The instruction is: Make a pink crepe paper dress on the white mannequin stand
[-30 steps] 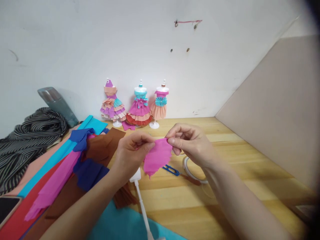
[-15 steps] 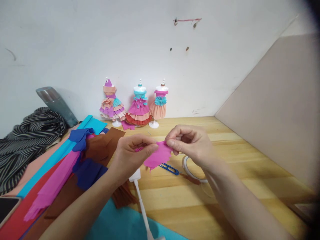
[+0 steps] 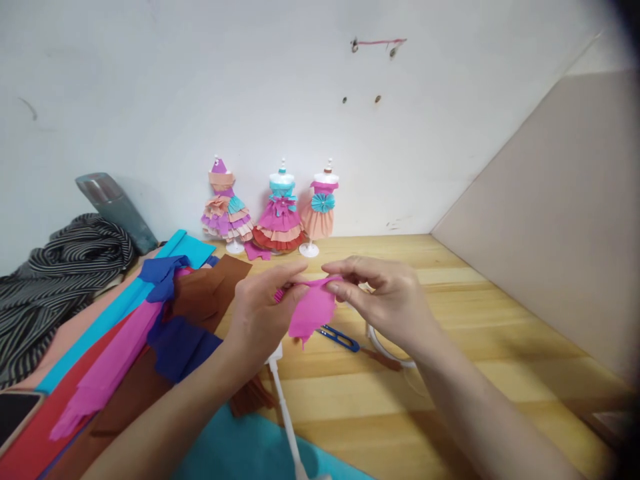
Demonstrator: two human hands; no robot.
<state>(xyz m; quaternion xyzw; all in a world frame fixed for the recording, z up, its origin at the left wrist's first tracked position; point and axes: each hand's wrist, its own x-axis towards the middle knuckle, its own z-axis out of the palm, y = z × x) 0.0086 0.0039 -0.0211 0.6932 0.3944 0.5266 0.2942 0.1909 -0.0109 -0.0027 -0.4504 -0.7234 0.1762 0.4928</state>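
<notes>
A small piece of pink crepe paper [image 3: 311, 311] hangs between both hands above the wooden table [image 3: 450, 373]. My left hand [image 3: 260, 313] pinches its top left edge, where the paper bunches into small folds. My right hand [image 3: 385, 297] pinches the top right edge with thumb and forefinger. The two hands nearly touch. Below them stands a white mannequin stand [image 3: 283, 400], its top partly hidden by my left hand.
Blue thread snips [image 3: 340, 337] and a roll of clear tape [image 3: 383, 343] lie just beyond the hands. Sheets of crepe paper [image 3: 120, 333] in several colours spread at the left. Three dressed mini mannequins [image 3: 277, 210] stand by the wall. Striped cloth [image 3: 55, 273] and a phone [image 3: 15, 413] are far left.
My hands have drawn closer together, and the pink paper has been gathered narrower along its top edge. It hangs shorter than a second ago.
</notes>
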